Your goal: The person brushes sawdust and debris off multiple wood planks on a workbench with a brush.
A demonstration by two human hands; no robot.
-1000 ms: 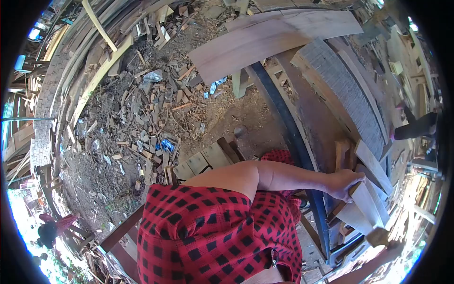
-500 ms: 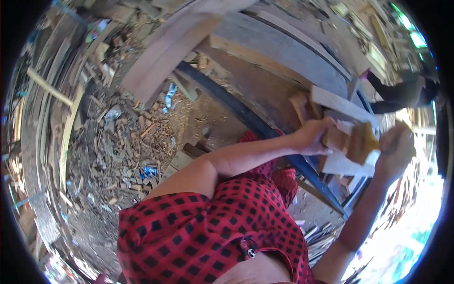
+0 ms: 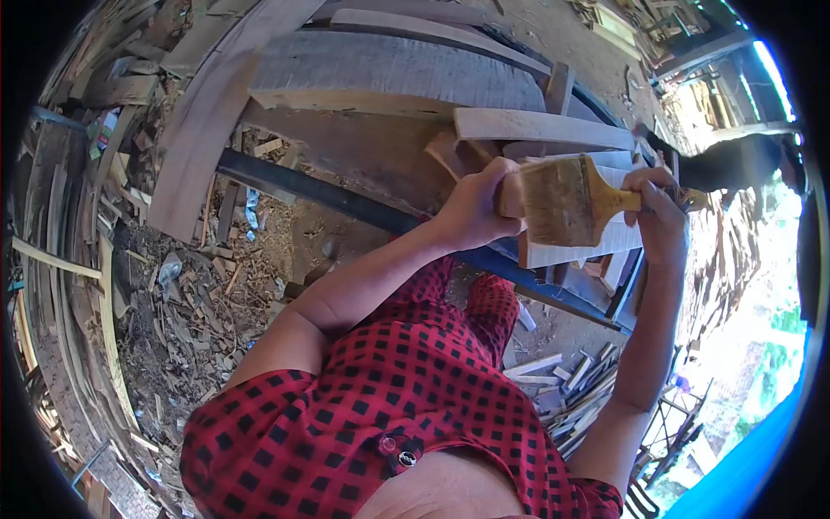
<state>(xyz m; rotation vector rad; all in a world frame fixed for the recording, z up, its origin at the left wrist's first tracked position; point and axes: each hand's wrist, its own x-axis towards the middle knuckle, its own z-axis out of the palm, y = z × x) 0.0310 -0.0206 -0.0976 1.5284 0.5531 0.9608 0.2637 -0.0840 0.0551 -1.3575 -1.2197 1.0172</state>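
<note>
My right hand [image 3: 661,212] is wrapped round the handle of a wide paintbrush [image 3: 566,203], which has brown bristles and a yellowish ferrule and handle. Its bristles point left, toward my left hand [image 3: 480,208]. That hand grips a small wooden block [image 3: 512,195], partly hidden by fingers and bristles. The bristle tips are right at the block. Below both hands lies a pale board [image 3: 553,253], and a longer plank [image 3: 545,128] rests just beyond them.
A dark metal beam [image 3: 346,201] crosses in front of my legs. Thick timber planks [image 3: 398,73] lie behind it. Wood scraps and shavings [image 3: 207,303] cover the ground at left, with cut sticks [image 3: 571,381] at lower right. Another person [image 3: 735,163] in dark clothes is at far right.
The brush has turned so its broad face shows, where before it was blurred and more edge-on. My view has shifted, and both hands appear further left and higher.
</note>
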